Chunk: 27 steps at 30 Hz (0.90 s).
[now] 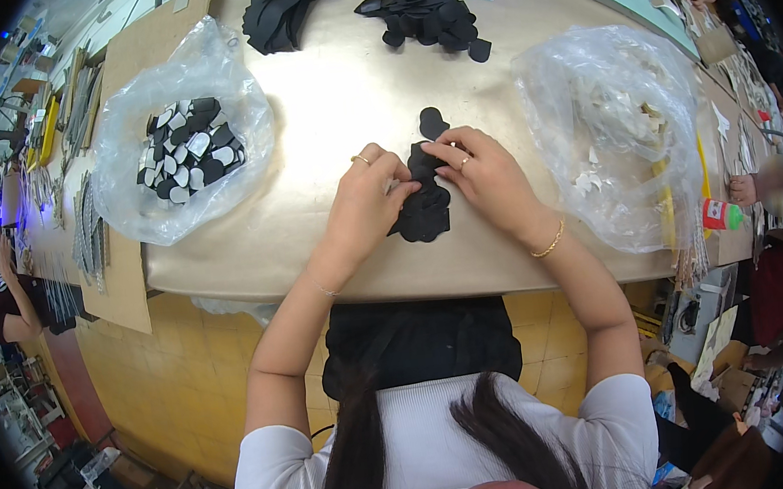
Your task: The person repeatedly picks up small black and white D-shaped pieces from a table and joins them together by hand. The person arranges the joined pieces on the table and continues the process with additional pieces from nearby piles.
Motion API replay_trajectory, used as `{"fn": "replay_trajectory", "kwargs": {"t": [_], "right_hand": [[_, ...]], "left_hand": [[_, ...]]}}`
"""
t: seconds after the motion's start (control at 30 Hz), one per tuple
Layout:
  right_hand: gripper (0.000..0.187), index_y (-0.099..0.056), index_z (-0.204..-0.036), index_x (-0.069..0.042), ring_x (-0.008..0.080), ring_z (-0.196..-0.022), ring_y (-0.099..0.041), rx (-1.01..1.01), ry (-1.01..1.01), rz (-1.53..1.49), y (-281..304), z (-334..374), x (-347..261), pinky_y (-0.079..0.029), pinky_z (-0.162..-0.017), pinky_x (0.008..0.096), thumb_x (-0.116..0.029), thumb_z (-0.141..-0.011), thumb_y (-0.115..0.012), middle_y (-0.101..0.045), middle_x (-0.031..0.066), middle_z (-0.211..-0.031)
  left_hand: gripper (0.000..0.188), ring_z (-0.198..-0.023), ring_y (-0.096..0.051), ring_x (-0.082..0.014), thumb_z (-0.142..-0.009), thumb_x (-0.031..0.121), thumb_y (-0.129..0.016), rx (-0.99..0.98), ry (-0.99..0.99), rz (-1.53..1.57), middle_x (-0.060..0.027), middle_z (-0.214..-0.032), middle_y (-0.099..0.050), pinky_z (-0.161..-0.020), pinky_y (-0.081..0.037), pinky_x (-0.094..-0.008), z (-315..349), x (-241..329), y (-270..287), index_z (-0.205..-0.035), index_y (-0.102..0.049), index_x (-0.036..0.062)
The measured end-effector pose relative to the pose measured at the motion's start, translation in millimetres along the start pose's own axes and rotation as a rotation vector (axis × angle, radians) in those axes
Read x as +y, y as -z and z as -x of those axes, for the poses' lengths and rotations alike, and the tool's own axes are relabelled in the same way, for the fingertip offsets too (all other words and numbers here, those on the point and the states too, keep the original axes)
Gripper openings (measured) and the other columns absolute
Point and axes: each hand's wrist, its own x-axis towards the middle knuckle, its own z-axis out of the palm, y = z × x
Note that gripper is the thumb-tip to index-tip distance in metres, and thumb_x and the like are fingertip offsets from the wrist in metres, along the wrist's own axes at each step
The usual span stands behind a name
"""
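Black pieces with rounded ends (425, 215) lie in an overlapping cluster on the table before me. My left hand (371, 193) has its thumb and index finger pinched at the cluster's left side. From the right, my right hand (483, 171) pinches the upper part of the same cluster between thumb and fingers. Just above my fingertips lies one more black rounded piece (433, 123), partly overlapped by the cluster. Which single piece each hand grips is partly hidden by the fingers.
A clear plastic bag (258, 177) holding small black and white rounded pieces stands left. Another clear bag (551, 88) with pale scraps is at right. Black pieces (431, 19) and a black stack (280, 15) lie at the back. A green-capped bottle (718, 214) is far right.
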Motion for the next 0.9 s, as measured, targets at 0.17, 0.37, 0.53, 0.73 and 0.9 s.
{"fn": "replay_trajectory", "kwargs": {"t": [0.17,0.37,0.53,0.73,0.9], "right_hand": [[0.036,-0.068,-0.113,-0.001,0.0274,-0.09,-0.065,0.179,0.069,0.078,-10.1,10.9,-3.6,-0.055,-0.079,0.0381,-0.003,-0.079,-0.078,-0.063,0.0102,-0.1],[0.023,-0.061,-0.097,-0.003,0.029,-0.088,-0.063,0.223,0.052,-0.045,-16.2,10.2,-3.9,-0.053,-0.075,0.0397,0.002,-0.08,-0.074,-0.063,0.0106,-0.094],[0.019,-0.06,-0.094,-0.001,0.0276,-0.081,-0.065,0.102,0.033,-0.127,-13.1,4.1,-9.5,-0.054,-0.071,0.0371,0.009,-0.08,-0.068,-0.068,0.0117,-0.098],[0.011,-0.061,-0.096,-0.001,0.0184,-0.073,-0.063,-0.114,-0.398,-0.44,9.8,-9.4,-13.3,-0.052,-0.07,0.0305,0.003,-0.087,-0.064,-0.072,0.009,-0.095],[0.012,-0.064,-0.099,-0.001,0.0174,-0.072,-0.061,-0.089,-0.414,-0.459,23.2,-34.5,-12.6,-0.051,-0.068,0.0288,-0.005,-0.089,-0.068,-0.071,0.0071,-0.09]], "left_hand": [[0.018,-0.078,-0.063,-0.0278,-0.078,-0.005,-0.077,0.03,-0.043,0.002,-0.0105,-0.085,-0.063,-0.071,-0.051,-0.0377,9.5,2.9,-2.9,-0.085,-0.062,-0.0002],[0.015,-0.076,-0.066,-0.0262,-0.08,-0.007,-0.072,-0.031,-0.007,0.009,-0.0118,-0.098,-0.073,-0.066,-0.052,-0.036,25.5,6.0,1.6,-0.088,-0.06,-0.0009],[0.014,-0.072,-0.066,-0.0193,-0.081,-0.004,-0.07,-0.189,0.167,0.047,-0.0129,-0.118,-0.075,-0.061,-0.051,-0.0313,34.2,17.2,16.1,-0.087,-0.058,-0.0009],[0.011,-0.072,-0.061,-0.0068,-0.083,-0.004,-0.069,-0.221,0.267,0.354,-0.012,-0.117,-0.075,-0.06,-0.05,-0.0241,34.0,11.7,32.6,-0.085,-0.059,0.0005],[0.011,-0.08,-0.065,-0.0161,-0.083,-0.008,-0.069,0.07,0.144,0.113,-0.0073,-0.097,-0.067,-0.071,-0.053,-0.03,14.7,-16.7,41.3,-0.089,-0.064,0.0]]}}
